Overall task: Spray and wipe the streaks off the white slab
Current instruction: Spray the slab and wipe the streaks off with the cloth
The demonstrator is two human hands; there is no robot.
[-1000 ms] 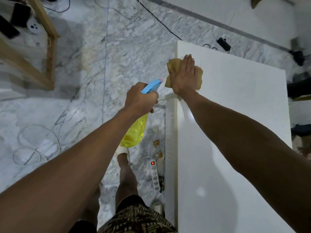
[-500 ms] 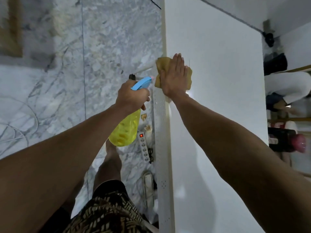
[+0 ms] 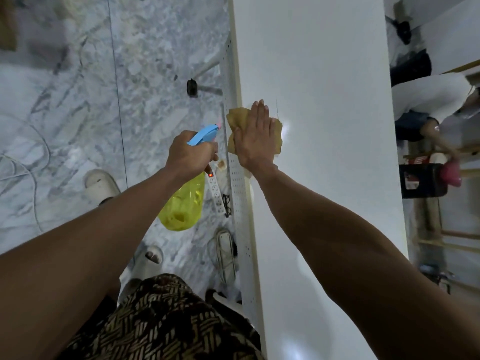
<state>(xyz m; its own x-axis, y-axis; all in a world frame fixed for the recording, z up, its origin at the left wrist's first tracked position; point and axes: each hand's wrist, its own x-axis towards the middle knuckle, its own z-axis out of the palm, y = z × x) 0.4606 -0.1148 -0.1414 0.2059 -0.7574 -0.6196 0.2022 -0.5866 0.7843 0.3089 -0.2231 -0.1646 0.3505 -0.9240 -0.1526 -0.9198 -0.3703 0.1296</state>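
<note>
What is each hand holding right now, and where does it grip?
The left hand grips the yellow plastic spray bottle at its neck, under the blue trigger head. The right hand holds nothing; it presses the tan cloth flat.

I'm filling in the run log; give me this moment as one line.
phase: wiping | right hand: flat on yellow cloth, on white slab near left edge | left hand: grips spray bottle off slab

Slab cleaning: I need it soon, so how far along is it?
Wiping is under way: the right hand presses a cloth flat near the slab edge, the left hand holds the spray bottle. A thin streak beyond the fingertips remains; elsewhere looks clean.
</note>
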